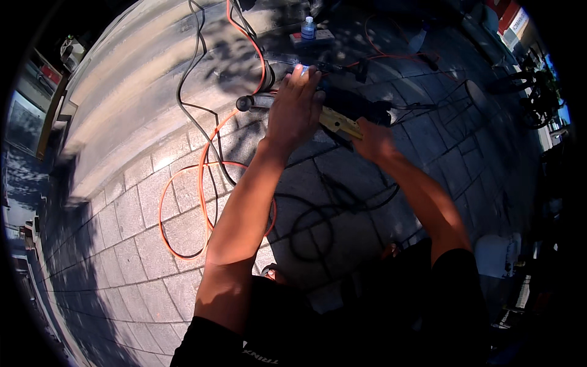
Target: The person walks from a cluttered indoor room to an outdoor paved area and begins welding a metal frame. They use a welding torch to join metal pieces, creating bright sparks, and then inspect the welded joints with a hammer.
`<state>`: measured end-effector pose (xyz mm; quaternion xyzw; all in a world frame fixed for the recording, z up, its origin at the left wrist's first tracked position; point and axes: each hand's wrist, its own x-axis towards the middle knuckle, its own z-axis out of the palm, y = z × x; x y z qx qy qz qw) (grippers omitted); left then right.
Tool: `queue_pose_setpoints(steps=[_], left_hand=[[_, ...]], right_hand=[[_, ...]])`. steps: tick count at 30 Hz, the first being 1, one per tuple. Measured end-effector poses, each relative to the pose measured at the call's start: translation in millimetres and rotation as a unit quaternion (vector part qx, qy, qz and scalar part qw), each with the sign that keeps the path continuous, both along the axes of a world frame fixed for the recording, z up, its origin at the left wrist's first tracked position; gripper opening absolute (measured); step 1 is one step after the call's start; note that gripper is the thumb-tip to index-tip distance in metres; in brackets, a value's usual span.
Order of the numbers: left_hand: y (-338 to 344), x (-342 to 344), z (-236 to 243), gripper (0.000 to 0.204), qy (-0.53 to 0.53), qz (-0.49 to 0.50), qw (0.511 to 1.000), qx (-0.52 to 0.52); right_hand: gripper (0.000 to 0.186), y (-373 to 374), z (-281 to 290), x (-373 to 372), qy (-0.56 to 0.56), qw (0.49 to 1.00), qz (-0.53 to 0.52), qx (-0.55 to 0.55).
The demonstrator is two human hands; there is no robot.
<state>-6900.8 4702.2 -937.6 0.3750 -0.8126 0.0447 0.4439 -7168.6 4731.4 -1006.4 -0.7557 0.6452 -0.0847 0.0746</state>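
My left hand (293, 113) reaches over a metal and black assembly (249, 103), fingers together and bent over something partly hidden, with a small blue patch by the fingertips. My right hand (373, 139) grips the rear of a yellow tool (339, 122), which runs toward my left hand. A black item (354, 101) lies just behind the tool. What my left fingers hold is too covered to make out.
Orange (202, 183) and black (189, 116) cables loop over pavers (134, 232) beside pale steps (128, 79). A bottle (308, 29) sits on a flat box (315, 38). A white container (495, 254) is lower right; a bicycle (529, 101) is at the right.
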Motion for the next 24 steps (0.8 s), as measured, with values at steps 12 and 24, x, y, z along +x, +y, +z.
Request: queue_pose_setpoints(steps=[12, 24], left_hand=[[4, -12, -4, 0.046, -0.017, 0.007, 0.998, 0.052], [2, -9, -5, 0.048, -0.032, 0.030, 0.997, 0.067]], right_hand=[[0.043, 8, 11, 0, 0.011, 1.000, 0.000, -0.013], [0.043, 7, 21, 7, 0.043, 0.998, -0.011, 0.051]])
